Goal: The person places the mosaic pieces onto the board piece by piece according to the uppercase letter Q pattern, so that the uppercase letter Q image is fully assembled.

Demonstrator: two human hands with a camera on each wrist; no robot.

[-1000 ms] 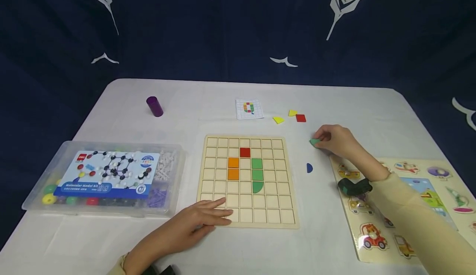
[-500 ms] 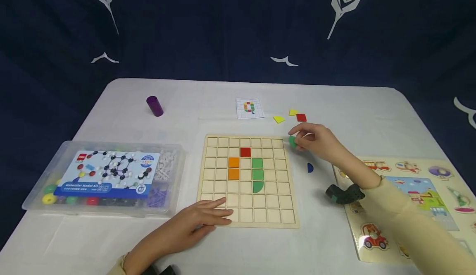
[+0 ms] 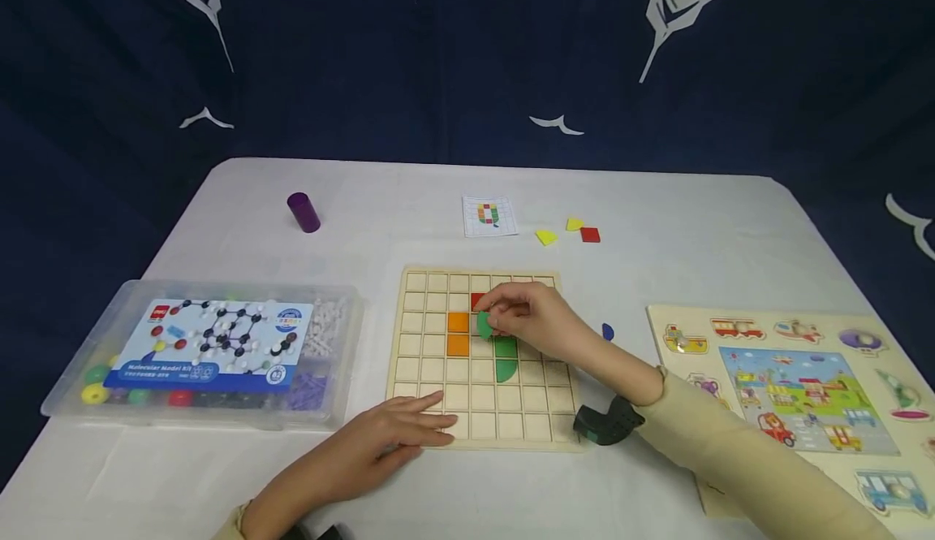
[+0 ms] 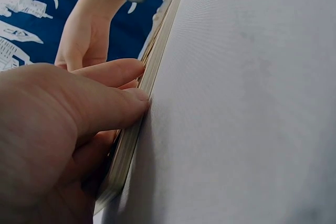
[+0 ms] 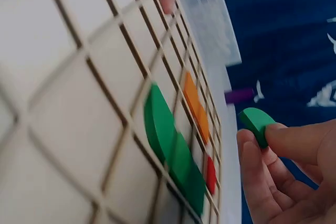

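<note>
My right hand (image 3: 539, 314) holds a green quarter-round tile (image 5: 256, 121) over the wooden grid board (image 3: 522, 425), pinched between thumb and fingers. Below it on the board, a green square (image 3: 506, 348) and a second green quarter-round (image 5: 157, 121) show in one column. Two orange squares (image 3: 458, 334) sit stacked to the left, and a red square (image 3: 477, 300) is partly covered by my fingers. With fingers straight, my left hand (image 3: 390, 436) rests on the board's near left corner. In the left wrist view its thumb (image 4: 123, 109) touches the board's side edge.
Behind the board lie a pattern card (image 3: 489, 231), yellow pieces (image 3: 545, 237) and another red square (image 3: 590, 235). A blue half-round (image 3: 608, 332) is right of it. A molecular model box (image 3: 219, 410) stands left, a picture puzzle (image 3: 811, 475) right, a purple cylinder (image 3: 303, 212) far left.
My right hand has carried the green quarter-round leftward from the table beside the blue half-round to above the board. The left hand has stayed where it was.
</note>
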